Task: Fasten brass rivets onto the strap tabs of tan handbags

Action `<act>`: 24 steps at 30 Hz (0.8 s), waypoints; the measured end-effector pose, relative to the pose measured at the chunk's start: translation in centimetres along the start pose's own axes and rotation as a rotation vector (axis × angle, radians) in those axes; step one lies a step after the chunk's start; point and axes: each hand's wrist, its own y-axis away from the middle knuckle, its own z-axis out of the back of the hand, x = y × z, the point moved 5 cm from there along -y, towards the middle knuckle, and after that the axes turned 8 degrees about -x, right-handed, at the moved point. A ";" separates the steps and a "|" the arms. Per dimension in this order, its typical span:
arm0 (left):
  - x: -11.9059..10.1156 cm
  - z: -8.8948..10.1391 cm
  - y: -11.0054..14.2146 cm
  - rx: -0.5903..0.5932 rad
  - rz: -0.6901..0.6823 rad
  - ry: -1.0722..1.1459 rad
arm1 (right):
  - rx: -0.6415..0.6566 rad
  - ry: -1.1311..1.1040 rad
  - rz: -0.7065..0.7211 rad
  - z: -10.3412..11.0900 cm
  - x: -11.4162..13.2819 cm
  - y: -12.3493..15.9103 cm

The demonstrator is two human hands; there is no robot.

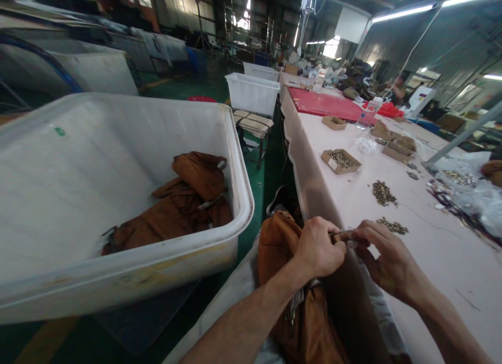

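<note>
A brown bag (276, 243) with straps and metal fittings rests on my lap at the table edge. My left hand (321, 249) is closed around a narrow strap (340, 235) of it. Thumb and fingers of my right hand (386, 254) pinch the strap's other end; whether a small metal piece sits between those fingertips is too small to tell. On the table beyond my right hand lie two piles of small brass-coloured metal pieces, a nearer pile (392, 226) and a farther pile (383, 193).
At my left stands a large white bin (239, 217) with brown bags (184, 202) inside. The pale-covered table (443, 270) carries a cardboard box of metal pieces (341, 161), a bottle (369, 113), a red sheet (329, 103) and plastic bags (482, 196). A person (398, 89) is farther back.
</note>
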 end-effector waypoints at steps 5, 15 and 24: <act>0.1 0.1 0.1 -0.028 -0.034 -0.039 | -0.016 -0.045 -0.041 -0.2 0.2 -0.2; -1.3 -0.3 1.0 0.014 -0.186 -0.123 | 0.121 -0.327 -0.466 -0.4 -3.6 1.0; -2.0 -0.3 1.4 0.120 -0.269 -0.182 | 0.137 -0.270 -0.382 0.8 -3.3 0.5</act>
